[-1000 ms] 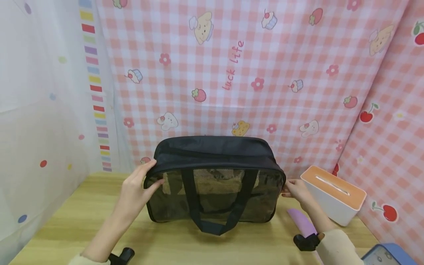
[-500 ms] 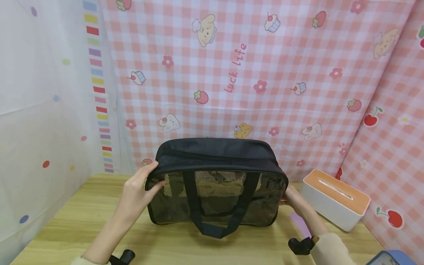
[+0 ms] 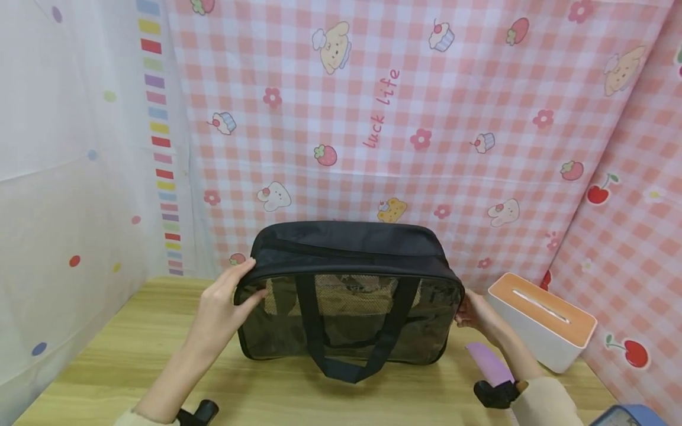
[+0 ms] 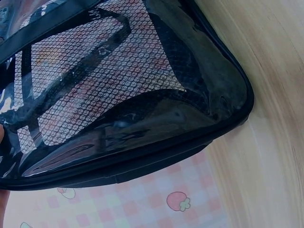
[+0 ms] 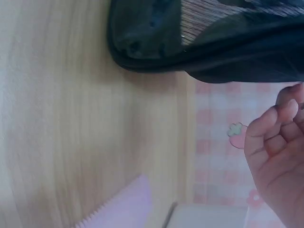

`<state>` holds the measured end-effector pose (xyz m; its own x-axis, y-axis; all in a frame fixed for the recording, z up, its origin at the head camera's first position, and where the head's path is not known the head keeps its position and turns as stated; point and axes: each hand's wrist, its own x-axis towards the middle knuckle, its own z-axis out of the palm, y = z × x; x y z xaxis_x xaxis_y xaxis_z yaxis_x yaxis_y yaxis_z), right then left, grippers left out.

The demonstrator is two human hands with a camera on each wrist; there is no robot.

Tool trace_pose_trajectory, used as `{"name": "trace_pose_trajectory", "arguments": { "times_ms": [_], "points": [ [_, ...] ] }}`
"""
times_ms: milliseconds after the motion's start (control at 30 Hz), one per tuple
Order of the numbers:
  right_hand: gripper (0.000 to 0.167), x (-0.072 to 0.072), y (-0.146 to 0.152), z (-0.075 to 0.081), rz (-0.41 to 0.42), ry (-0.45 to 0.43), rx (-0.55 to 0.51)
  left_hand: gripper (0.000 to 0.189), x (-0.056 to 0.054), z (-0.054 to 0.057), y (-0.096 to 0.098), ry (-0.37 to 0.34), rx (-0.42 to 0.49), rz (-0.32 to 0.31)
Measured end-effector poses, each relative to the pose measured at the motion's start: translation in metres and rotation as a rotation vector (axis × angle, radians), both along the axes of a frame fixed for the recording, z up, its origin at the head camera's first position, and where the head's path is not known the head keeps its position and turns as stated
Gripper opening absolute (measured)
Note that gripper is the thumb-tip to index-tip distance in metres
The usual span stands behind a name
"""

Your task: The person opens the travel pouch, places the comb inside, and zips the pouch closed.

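A black bag (image 3: 351,319) with a see-through front panel, a mesh pocket and a hanging strap handle (image 3: 348,370) stands upright on the table. My left hand (image 3: 226,296) grips its upper left corner, thumb on the clear front and fingers over the top edge. Along the dark top (image 3: 346,236) runs a slanting seam. At the bag's right end is my right hand (image 3: 476,310), its fingers curled and bunched against the side. In the right wrist view that hand (image 5: 280,156) has its fingertips together just by the bag (image 5: 147,61); the part they pinch is mostly hidden.
A white tissue box (image 3: 538,337) with an orange lid stands at the back right. In front of it lies a purple comb (image 3: 487,361), partly under the right wrist. A blue-framed object (image 3: 639,414) shows at the lower right corner. Checked cloth (image 3: 341,171) hangs behind the table (image 3: 160,337).
My right hand slipped behind the bag's right end, then came back into sight beside it, slightly lower than at first. The left hand keeps its hold, and the bag stays in place.
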<state>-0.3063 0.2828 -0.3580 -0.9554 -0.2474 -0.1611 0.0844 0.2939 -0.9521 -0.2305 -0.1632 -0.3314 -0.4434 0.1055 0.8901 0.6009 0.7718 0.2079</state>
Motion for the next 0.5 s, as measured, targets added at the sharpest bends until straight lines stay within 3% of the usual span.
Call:
{"name": "trace_pose_trajectory", "arguments": {
  "times_ms": [133,267,500],
  "points": [
    [0.041,0.001,0.006,0.008,0.055,-0.009,-0.013,0.061,0.001,0.0,0.0,-0.003,0.001,0.006],
    [0.034,0.001,0.009,0.016,0.07,0.048,0.004,0.061,0.001,0.002,0.0,-0.008,0.002,0.004],
    [0.023,0.003,0.009,0.029,0.028,0.116,0.186,0.06,0.001,0.002,0.001,-0.011,-0.001,0.006]
  ]
}}
